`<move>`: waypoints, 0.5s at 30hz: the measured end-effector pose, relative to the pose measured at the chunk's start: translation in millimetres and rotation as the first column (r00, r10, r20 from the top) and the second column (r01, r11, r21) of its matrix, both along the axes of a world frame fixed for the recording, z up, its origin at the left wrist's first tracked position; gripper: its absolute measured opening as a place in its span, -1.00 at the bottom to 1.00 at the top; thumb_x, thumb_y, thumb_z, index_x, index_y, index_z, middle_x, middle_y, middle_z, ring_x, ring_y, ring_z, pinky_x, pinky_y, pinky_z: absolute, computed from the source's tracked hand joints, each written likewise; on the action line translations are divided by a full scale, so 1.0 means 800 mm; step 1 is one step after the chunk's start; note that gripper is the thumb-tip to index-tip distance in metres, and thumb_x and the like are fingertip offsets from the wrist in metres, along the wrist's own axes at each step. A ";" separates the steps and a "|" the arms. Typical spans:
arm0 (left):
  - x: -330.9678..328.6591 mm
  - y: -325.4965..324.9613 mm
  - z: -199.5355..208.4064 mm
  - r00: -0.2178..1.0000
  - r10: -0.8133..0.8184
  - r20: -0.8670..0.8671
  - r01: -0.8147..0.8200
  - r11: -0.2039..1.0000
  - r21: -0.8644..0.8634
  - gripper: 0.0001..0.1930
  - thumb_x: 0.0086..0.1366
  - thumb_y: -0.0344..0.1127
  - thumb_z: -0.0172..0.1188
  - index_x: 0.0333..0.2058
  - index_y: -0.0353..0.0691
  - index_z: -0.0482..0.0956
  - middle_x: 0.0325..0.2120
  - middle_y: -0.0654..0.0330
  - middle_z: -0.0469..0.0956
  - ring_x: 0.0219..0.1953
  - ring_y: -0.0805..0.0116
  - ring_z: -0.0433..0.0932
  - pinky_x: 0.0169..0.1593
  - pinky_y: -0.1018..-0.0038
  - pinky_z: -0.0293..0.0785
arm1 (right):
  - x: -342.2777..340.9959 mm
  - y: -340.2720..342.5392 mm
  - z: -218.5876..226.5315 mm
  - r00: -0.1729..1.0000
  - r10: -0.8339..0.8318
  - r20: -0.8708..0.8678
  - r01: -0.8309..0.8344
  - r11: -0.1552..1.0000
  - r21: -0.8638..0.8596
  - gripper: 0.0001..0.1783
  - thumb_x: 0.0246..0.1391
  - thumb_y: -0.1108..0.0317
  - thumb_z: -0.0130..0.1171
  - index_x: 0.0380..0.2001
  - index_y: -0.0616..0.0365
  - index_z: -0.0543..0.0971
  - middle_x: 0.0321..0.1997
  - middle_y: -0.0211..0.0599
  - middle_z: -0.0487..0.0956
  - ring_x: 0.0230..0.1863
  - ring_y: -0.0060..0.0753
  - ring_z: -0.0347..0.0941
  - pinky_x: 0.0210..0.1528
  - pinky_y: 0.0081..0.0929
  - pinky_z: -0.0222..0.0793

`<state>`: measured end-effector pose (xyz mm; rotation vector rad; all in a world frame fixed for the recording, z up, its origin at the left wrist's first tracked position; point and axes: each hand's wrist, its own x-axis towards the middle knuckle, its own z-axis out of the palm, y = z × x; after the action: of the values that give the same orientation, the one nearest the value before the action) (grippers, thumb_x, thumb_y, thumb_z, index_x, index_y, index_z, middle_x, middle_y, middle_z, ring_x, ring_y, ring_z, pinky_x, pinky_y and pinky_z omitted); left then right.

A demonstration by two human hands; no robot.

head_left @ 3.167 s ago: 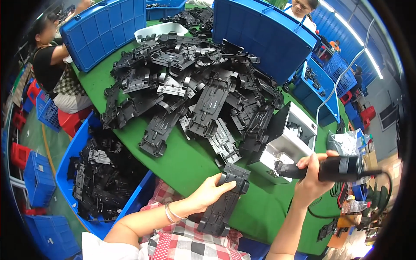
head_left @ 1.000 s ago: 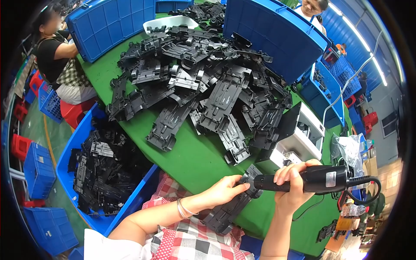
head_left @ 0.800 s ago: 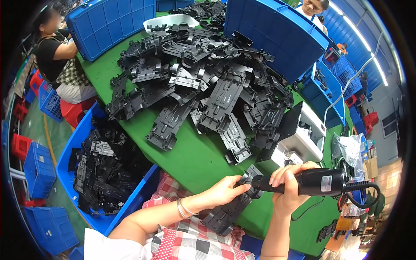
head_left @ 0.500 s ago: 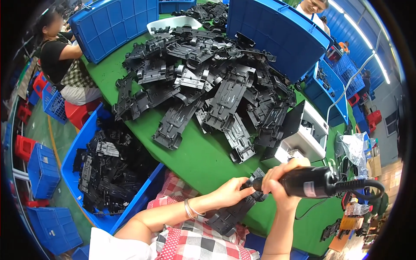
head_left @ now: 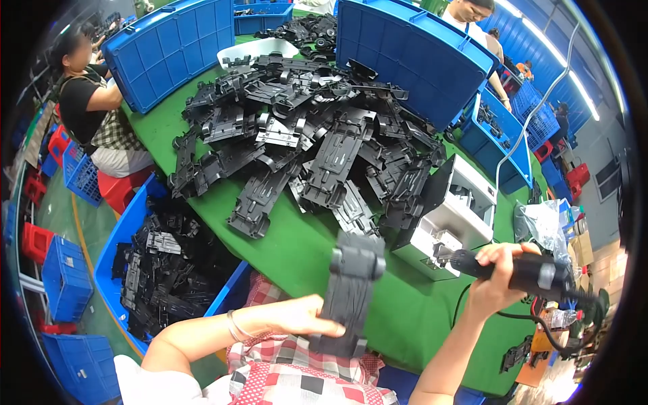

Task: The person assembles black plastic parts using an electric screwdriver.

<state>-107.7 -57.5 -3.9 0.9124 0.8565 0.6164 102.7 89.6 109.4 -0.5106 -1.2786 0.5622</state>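
Note:
My left hand (head_left: 304,317) grips a black plastic toy car chassis (head_left: 351,287) by its near end, thumb laid across it, and holds it up in front of my apron. Wrapped around a black corded electric screwdriver (head_left: 536,273), my right hand (head_left: 498,280) holds the tool almost level. Its tip points left and meets the front of a small white and black screw feeder (head_left: 426,237); whether it touches a screw is too small to tell. Beyond the chassis in my hand, a big heap of similar black chassis (head_left: 337,158) spreads over the green table (head_left: 297,260).
At lower left a blue crate (head_left: 108,270) holds many black chassis. Two blue crates (head_left: 175,54) (head_left: 412,57) stand on edge behind the heap, with a white tray (head_left: 260,48) between them. The tool's cable (head_left: 520,316) loops at right. Two people work across the table.
My right hand has moved the screwdriver off the chassis, rightward to the screw feeder. My left hand has shifted left and raised the chassis, which now stands more upright in view.

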 end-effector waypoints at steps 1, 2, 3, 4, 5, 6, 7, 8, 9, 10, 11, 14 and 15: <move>-0.001 0.007 -0.002 0.989 0.084 -0.118 -0.077 0.995 0.069 -0.77 0.15 -0.23 0.16 -0.47 -0.32 0.54 -0.65 0.47 0.36 -0.59 0.69 0.23 -0.54 0.63 0.15 | 0.000 0.003 -0.007 0.992 -0.080 0.097 0.087 0.994 -0.073 -0.67 -0.13 0.63 0.00 -0.23 0.31 0.23 -0.66 -0.27 0.35 -0.71 -0.49 0.28 -0.58 -0.52 0.31; 0.007 0.015 0.004 0.969 0.244 0.028 -0.246 0.962 0.123 -0.78 0.16 -0.29 0.14 -0.32 -0.35 0.54 -0.52 0.38 0.48 -0.48 0.64 0.35 -0.39 0.63 0.32 | 0.000 0.008 -0.005 0.995 -0.024 0.099 0.037 0.991 -0.129 -0.68 -0.12 0.64 -0.01 -0.22 0.31 0.23 -0.65 -0.28 0.35 -0.69 -0.51 0.29 -0.54 -0.52 0.31; 0.005 0.024 0.018 0.961 0.277 0.026 -0.278 0.953 0.117 -0.74 0.18 -0.34 0.10 -0.18 -0.36 0.51 -0.38 0.29 0.53 -0.36 0.59 0.42 -0.23 0.59 0.38 | -0.003 0.012 0.002 0.998 0.031 0.056 -0.019 0.982 -0.190 -0.68 -0.11 0.66 -0.03 -0.22 0.30 0.24 -0.62 -0.29 0.35 -0.69 -0.50 0.29 -0.55 -0.51 0.30; 0.007 0.030 0.017 0.946 0.323 0.003 -0.322 0.940 0.113 -0.74 0.18 -0.36 0.09 -0.18 -0.35 0.51 -0.38 0.28 0.54 -0.36 0.59 0.42 -0.24 0.59 0.38 | 0.000 0.016 0.003 0.997 0.077 0.023 -0.069 0.969 -0.236 -0.68 -0.10 0.67 -0.04 -0.22 0.29 0.24 -0.60 -0.29 0.34 -0.69 -0.50 0.29 -0.57 -0.51 0.29; 0.009 0.034 0.014 0.929 0.370 -0.019 -0.366 0.924 0.109 -0.75 0.19 -0.37 0.08 -0.17 -0.34 0.51 -0.38 0.27 0.54 -0.36 0.59 0.43 -0.25 0.58 0.39 | 0.002 0.019 0.004 0.992 0.122 -0.012 -0.120 0.953 -0.279 -0.68 -0.10 0.68 -0.05 -0.21 0.28 0.24 -0.58 -0.30 0.34 -0.68 -0.49 0.28 -0.58 -0.51 0.28; 0.012 0.039 0.017 0.912 0.409 -0.018 -0.404 0.906 0.123 -0.76 0.18 -0.36 0.09 -0.20 -0.35 0.52 -0.41 0.27 0.54 -0.38 0.58 0.43 -0.28 0.59 0.39 | 0.005 0.014 0.005 0.984 0.161 -0.071 -0.176 0.924 -0.338 -0.68 -0.09 0.64 -0.02 -0.21 0.26 0.24 -0.58 -0.33 0.31 -0.69 -0.49 0.27 -0.61 -0.51 0.26; 0.015 0.043 0.016 0.909 0.417 -0.017 -0.412 0.903 0.123 -0.76 0.18 -0.36 0.09 -0.20 -0.35 0.52 -0.41 0.27 0.54 -0.38 0.58 0.43 -0.28 0.59 0.39 | 0.010 0.007 0.000 0.976 0.190 -0.102 -0.214 0.915 -0.342 -0.67 -0.08 0.60 0.00 -0.20 0.22 0.25 -0.59 -0.37 0.27 -0.69 -0.51 0.25 -0.61 -0.51 0.26; 0.018 0.049 0.011 0.891 0.455 -0.006 -0.449 0.880 0.154 -0.76 0.17 -0.35 0.10 -0.22 -0.36 0.52 -0.43 0.28 0.53 -0.41 0.58 0.42 -0.31 0.59 0.39 | 0.008 -0.002 -0.001 0.968 0.210 -0.139 -0.245 0.910 -0.335 -0.67 -0.09 0.58 0.00 -0.19 0.19 0.25 -0.62 -0.38 0.25 -0.72 -0.53 0.23 -0.63 -0.51 0.27; 0.021 0.051 0.007 0.873 0.487 0.003 -0.480 0.859 0.180 -0.77 0.16 -0.34 0.10 -0.25 -0.36 0.52 -0.46 0.29 0.53 -0.44 0.58 0.42 -0.35 0.59 0.38 | 0.007 -0.014 0.000 0.952 0.234 -0.198 -0.288 0.903 -0.319 -0.66 -0.11 0.56 0.01 -0.21 0.16 0.25 -0.65 -0.38 0.25 -0.74 -0.52 0.22 -0.66 -0.50 0.27; 0.021 0.053 0.002 0.868 0.496 0.005 -0.487 0.850 0.203 -0.78 0.14 -0.34 0.12 -0.29 -0.36 0.52 -0.50 0.30 0.51 -0.48 0.59 0.40 -0.41 0.59 0.36 | 0.001 -0.029 0.004 0.946 0.237 -0.221 -0.302 0.894 -0.330 -0.66 -0.13 0.55 0.02 -0.22 0.15 0.24 -0.67 -0.38 0.24 -0.76 -0.50 0.21 -0.70 -0.50 0.26; 0.022 0.052 0.000 0.869 0.495 0.002 -0.486 0.852 0.197 -0.78 0.14 -0.34 0.12 -0.29 -0.36 0.52 -0.50 0.30 0.51 -0.48 0.59 0.40 -0.41 0.59 0.36 | -0.008 -0.039 0.004 0.935 0.261 -0.242 -0.332 0.884 -0.329 -0.65 -0.13 0.55 0.01 -0.21 0.15 0.23 -0.68 -0.38 0.24 -0.77 -0.50 0.20 -0.71 -0.50 0.25; 0.028 0.058 -0.002 0.859 0.509 0.060 -0.511 0.842 0.174 -0.80 0.14 -0.34 0.12 -0.31 -0.35 0.52 -0.51 0.31 0.50 -0.51 0.61 0.38 -0.44 0.61 0.34 | -0.028 -0.060 -0.002 0.911 0.323 -0.256 -0.393 0.867 -0.305 -0.62 -0.16 0.61 -0.05 -0.20 0.15 0.16 -0.71 -0.35 0.25 -0.80 -0.47 0.20 -0.72 -0.50 0.28; 0.028 0.060 -0.007 0.870 0.493 0.016 -0.489 0.856 0.169 -0.80 0.14 -0.34 0.11 -0.31 -0.35 0.53 -0.51 0.32 0.49 -0.51 0.61 0.38 -0.44 0.61 0.34 | -0.031 -0.063 -0.006 0.909 0.344 -0.235 -0.404 0.865 -0.297 -0.61 -0.16 0.62 -0.06 -0.21 0.16 0.15 -0.72 -0.33 0.25 -0.80 -0.46 0.21 -0.71 -0.49 0.29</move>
<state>-85.3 -9.8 -9.1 0.8552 1.0871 1.1384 77.5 39.3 105.0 -0.4842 -1.1191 1.1500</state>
